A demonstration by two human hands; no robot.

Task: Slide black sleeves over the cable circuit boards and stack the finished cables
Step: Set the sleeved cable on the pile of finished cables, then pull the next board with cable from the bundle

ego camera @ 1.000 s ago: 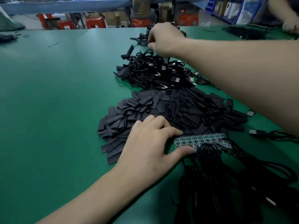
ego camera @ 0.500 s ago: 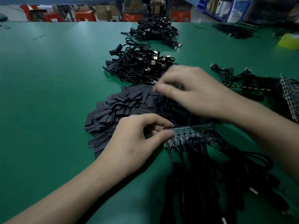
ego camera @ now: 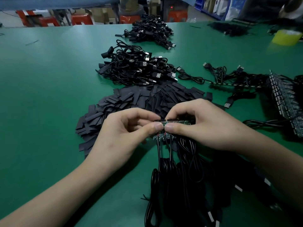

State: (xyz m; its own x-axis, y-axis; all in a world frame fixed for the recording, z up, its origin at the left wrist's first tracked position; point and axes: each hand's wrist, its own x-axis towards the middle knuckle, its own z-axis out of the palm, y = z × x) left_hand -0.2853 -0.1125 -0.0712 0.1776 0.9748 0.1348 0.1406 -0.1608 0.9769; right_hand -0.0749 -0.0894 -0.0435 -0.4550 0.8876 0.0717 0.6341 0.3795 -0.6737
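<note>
The broad green worktop (ego camera: 49, 95) carries everything. Nearest me, a thick bundle of black cables (ego camera: 180, 177) sprawls toward the near edge, and its thin leads run up into the boards. Just beyond the hands spreads a heap of flat black sleeves (ego camera: 131, 102). Past that sits a tangled pile of finished black cables (ego camera: 134, 68), with a second such pile (ego camera: 150, 31) near the far edge. At the right lies a stack of green circuit-board panels (ego camera: 285, 99) with more cable around it, and a yellow tape roll (ego camera: 286, 37) sits far right.

The left hand (ego camera: 121, 133) and right hand (ego camera: 205, 126) meet over the near edge of the sleeve heap. Each grip is clenched on a narrow green strip of circuit boards (ego camera: 180, 122), thumb in front and fingers behind, with the two thumb tips touching. I'd guess one board is about to be broken off the strip's left end, and I see no sleeve in either hand. A crooked bend could crack a board or tear its thin soldered leads. The tangled bundle could also drag the strip out of line.
</note>
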